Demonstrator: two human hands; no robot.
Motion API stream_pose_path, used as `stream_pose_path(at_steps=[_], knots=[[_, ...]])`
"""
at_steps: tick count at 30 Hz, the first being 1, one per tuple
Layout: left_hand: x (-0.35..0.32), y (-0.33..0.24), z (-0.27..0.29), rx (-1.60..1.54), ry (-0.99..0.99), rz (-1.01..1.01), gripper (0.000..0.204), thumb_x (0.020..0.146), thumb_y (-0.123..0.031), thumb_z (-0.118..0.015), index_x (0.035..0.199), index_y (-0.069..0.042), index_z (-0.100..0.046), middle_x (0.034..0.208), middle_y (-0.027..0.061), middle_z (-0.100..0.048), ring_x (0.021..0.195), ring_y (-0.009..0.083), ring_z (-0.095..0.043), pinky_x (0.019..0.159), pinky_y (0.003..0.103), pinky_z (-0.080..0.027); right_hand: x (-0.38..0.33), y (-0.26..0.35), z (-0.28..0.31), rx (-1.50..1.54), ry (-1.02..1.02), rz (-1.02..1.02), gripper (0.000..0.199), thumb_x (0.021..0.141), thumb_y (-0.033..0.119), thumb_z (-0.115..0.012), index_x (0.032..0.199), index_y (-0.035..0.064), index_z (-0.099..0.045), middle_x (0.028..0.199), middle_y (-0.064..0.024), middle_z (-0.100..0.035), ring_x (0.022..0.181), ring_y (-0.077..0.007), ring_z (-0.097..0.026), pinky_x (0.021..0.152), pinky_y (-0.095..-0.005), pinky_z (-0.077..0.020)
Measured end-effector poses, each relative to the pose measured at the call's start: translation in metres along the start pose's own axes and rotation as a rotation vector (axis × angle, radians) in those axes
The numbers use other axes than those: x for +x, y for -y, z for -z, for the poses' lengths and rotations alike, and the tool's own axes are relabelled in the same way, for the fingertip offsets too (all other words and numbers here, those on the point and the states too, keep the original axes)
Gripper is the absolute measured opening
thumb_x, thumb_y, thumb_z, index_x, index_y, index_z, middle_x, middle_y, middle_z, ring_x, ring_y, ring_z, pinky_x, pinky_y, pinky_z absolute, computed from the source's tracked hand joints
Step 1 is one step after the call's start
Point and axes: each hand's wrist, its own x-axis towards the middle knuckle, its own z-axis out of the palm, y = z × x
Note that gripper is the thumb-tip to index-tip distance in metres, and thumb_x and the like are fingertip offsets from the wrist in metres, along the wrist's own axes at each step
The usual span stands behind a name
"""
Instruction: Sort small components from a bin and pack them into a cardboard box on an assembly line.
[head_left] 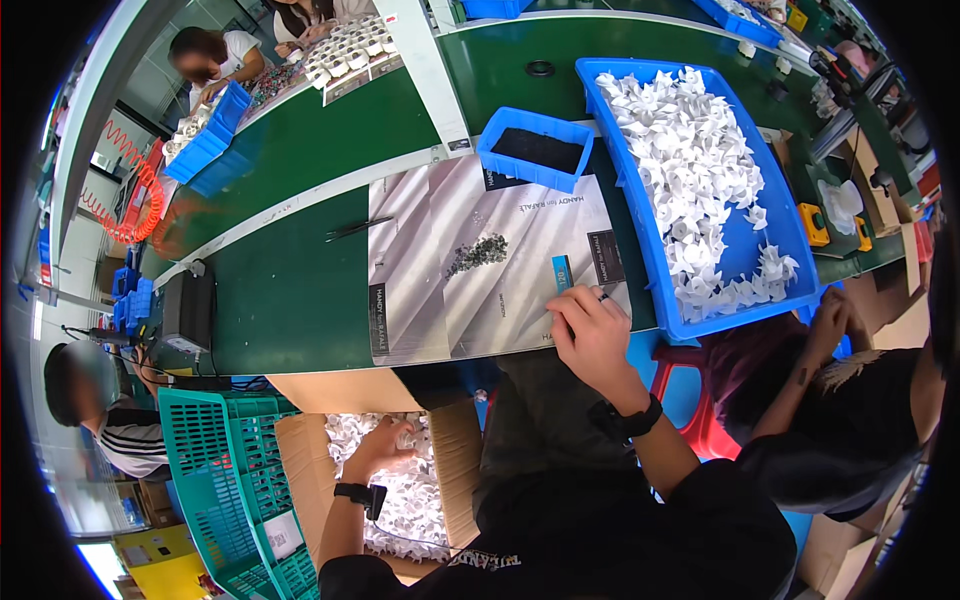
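My left hand (pixel 378 450) is down inside an open cardboard box (pixel 458 470), its fingers curled around some of the white pointed, pinwheel-like pieces (pixel 405 505) that fill it. Over the near right edge of a printed sheet (pixel 430 300) rests my right hand (pixel 592 335), fingers bent inward and closed. Whatever those fingers may hold is hidden. A small heap of dark, shiny bits (pixel 478 254) lies mid-sheet, and dark tweezers (pixel 358 229) lie by its left edge.
A large blue tray (pixel 740 275) holds many white pieces at the right. Behind the sheet stands a small blue bin (pixel 545 122) of black grains. A green plastic crate (pixel 215 440) flanks the box. Another person's arms (pixel 800 380) are close on the right; others sit farther off.
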Motion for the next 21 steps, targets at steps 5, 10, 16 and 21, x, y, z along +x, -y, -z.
stream_pose_path(at_steps=[5,10,16,21], knots=[[-0.028,-0.002,-0.003,0.019,-0.154,0.136,0.038,0.068,-0.013,-0.078,0.100,-0.010,-0.058,0.107,0.0189,-0.050,0.094,0.0386,-0.058,0.079,0.041,-0.048,0.000,-0.001,-0.002,0.001,0.009,-0.004,0.014,0.072,0.003,-0.065,0.084,0.0108,-0.065,0.084,-0.0029,-0.060,0.072,-0.0273,-0.058,0.061,-0.0359,-0.0472],[-0.054,0.009,-0.008,-0.066,-0.452,0.088,0.038,0.064,-0.007,-0.075,0.096,-0.011,-0.056,0.099,0.0160,-0.051,0.091,0.0368,-0.058,0.078,0.042,-0.049,0.001,0.000,0.000,0.008,0.010,-0.002,0.013,0.072,0.003,-0.065,0.083,0.0097,-0.064,0.083,-0.0035,-0.060,0.071,-0.0273,-0.058,0.061,-0.0357,-0.0473],[-0.099,0.004,0.042,-0.194,-0.867,0.116,0.038,0.064,0.004,-0.071,0.095,-0.006,-0.054,0.099,0.0155,-0.054,0.092,0.0331,-0.056,0.081,0.039,-0.047,-0.001,0.000,-0.003,0.013,0.022,-0.001,0.012,0.073,0.003,-0.065,0.083,0.0090,-0.064,0.082,-0.0039,-0.059,0.071,-0.0272,-0.058,0.061,-0.0359,-0.0475],[-0.082,-0.048,0.120,-0.052,-1.143,-0.052,0.035,0.069,0.007,-0.067,0.098,-0.005,-0.052,0.107,0.0109,-0.054,0.103,0.0252,-0.054,0.092,0.035,-0.042,-0.001,0.000,-0.002,-0.013,0.021,-0.012,0.011,0.074,0.003,-0.065,0.083,0.0092,-0.064,0.082,-0.0039,-0.059,0.071,-0.0271,-0.058,0.062,-0.0360,-0.0478]])
